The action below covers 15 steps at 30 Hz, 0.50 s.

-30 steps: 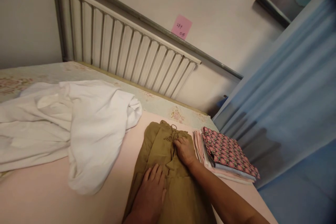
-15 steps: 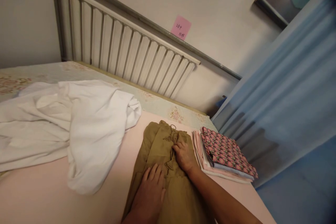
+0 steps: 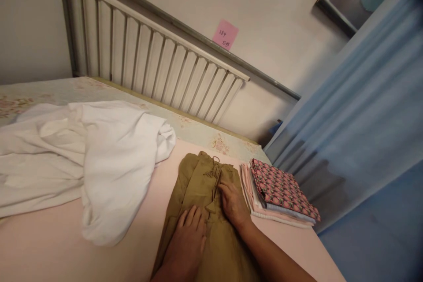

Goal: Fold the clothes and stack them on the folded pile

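Note:
An olive-green garment (image 3: 194, 185) with a tied drawstring at its far end lies lengthwise before me on the pink sheet. My left hand (image 3: 187, 238) rests flat on its near left part, fingers stretched out. On the right side of the same cloth, beside the dangling cord (image 3: 214, 189), is my right hand (image 3: 234, 205), its fingers loosely bent and touching the fabric. Nothing shows gripped in it, though its fingertips are partly hidden. The garment's near end runs out of view between my forearms.
A crumpled white cloth (image 3: 115, 163) lies on the left. To the right is a folded stack topped by a pink patterned cloth (image 3: 284, 189). Behind the bed's floral cover (image 3: 220, 143) stands a radiator (image 3: 158, 61). A blue curtain (image 3: 363, 110) hangs at the right.
My right hand's fingers have loosened from a more curled position by the cord and shifted slightly. The left hand stays flat on the cloth. The whole view has shifted a little.

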Motion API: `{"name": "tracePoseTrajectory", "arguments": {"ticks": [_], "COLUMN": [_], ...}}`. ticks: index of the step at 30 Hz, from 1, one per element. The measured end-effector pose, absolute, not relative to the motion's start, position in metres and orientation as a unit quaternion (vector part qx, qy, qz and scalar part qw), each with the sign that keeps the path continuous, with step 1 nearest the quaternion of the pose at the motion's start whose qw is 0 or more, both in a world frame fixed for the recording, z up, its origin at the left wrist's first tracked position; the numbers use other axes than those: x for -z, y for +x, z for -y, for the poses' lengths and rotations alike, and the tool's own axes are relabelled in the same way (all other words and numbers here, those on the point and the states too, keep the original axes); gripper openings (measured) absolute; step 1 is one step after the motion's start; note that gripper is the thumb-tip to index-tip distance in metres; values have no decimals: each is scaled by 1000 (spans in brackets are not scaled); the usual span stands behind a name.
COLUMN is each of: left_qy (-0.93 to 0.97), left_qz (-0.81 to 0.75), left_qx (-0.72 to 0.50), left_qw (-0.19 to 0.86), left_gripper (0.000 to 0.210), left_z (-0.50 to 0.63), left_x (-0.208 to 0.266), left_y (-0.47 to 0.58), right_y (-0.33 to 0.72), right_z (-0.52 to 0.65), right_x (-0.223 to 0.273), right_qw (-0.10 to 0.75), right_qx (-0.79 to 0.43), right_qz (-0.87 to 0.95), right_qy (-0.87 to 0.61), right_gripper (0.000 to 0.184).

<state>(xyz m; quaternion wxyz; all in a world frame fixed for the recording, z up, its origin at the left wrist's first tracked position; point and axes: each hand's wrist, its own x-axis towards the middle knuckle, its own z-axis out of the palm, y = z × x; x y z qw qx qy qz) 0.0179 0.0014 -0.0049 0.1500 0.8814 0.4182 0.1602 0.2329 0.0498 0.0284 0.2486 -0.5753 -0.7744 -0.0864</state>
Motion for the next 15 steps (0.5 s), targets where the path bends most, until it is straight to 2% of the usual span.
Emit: {"name": "tracePoseTrajectory", "arguments": {"ticks": [2, 7, 12, 15], "left_qy": [881, 879, 880, 878], "left_qz": [-422, -432, -425, -425], "left_qx": [-151, -134, -143, -152], "left_qw": [150, 154, 158, 160], "left_gripper": [56, 58, 58, 57], "left_z": [-1, -2, -3, -3], "left_x": [3, -1, 2, 3], "left_y": [18, 19, 19, 19], "right_y": [226, 204, 203, 205], "right_z": [-39, -13, -1, 4], "right_x": [-32, -35, -26, -21], "right_qw": [247, 181, 214, 199], "right_qx": [61, -12, -11, -26], "right_qz": [782, 805, 781, 782], "right_qy": [-570, -565, -586, -590], "right_gripper": [40, 37, 43, 45]}}
